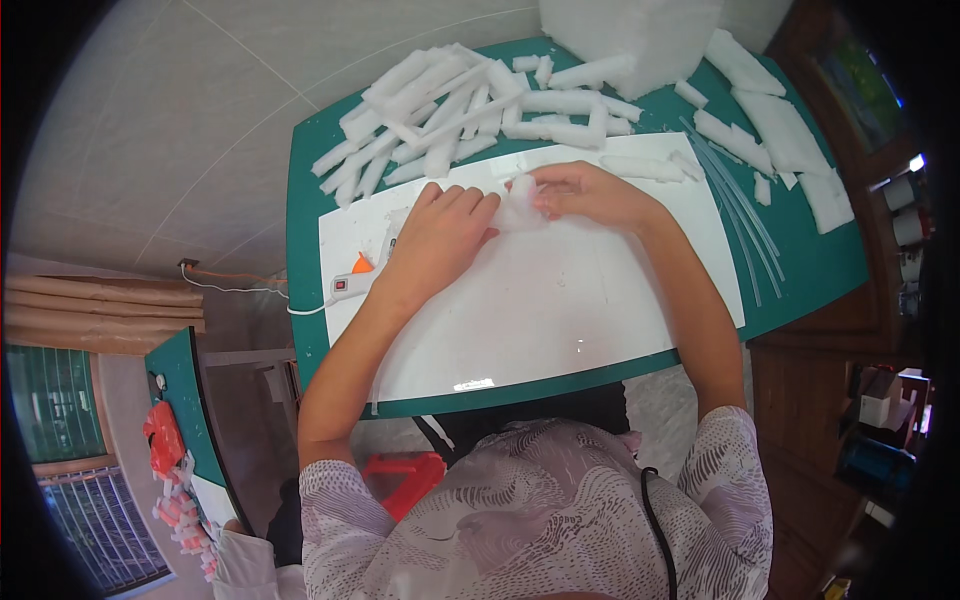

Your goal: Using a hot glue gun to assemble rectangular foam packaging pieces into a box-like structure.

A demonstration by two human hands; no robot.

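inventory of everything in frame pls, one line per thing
foam piece: one, white, held between both hands
foam sticks: many, white, heaped at table's far edge
foam slabs: several, white, far right of table
foam block: one, white, large, far edge
clear rods: a few, right of sheet
sheet: one, white, table centre
glue gun: one, white and orange, under left hand
table: one, green
left hand: on the piece
right hand: pinching the piece

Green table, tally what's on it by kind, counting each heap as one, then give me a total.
Heap of white foam sticks: 1
Large white foam block: 1
White sheet: 1
Bundle of clear rods: 1
Glue gun with orange tip: 1
Small white foam piece between the left hand and right hand: 1
Total: 6
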